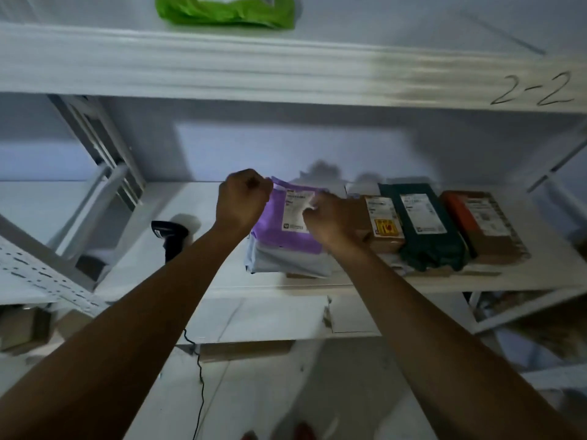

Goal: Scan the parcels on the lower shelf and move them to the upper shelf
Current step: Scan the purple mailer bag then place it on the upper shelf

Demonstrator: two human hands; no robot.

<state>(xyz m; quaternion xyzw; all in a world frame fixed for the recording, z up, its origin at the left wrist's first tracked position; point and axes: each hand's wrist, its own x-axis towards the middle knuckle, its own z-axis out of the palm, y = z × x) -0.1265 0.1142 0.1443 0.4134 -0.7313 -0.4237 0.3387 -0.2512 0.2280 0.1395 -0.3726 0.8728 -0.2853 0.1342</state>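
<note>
A purple parcel [279, 230] with a white label lies on top of a pale grey parcel [286, 262] on the lower shelf [203, 281]. My left hand [241, 198] pinches the purple parcel's far left corner. My right hand [330, 220] grips its right side over the label. A black barcode scanner [170, 236] stands on the shelf to the left of the parcels. On the upper shelf [286, 71] lies a green parcel [225, 9].
To the right on the lower shelf lie a brown box [382, 227], a dark green parcel [428, 227] and a brown box with an orange stripe [486, 227]. The upper shelf's edge is marked "2-2" [533, 90]. The scanner's cable [200, 376] hangs down. White shelf struts stand at left.
</note>
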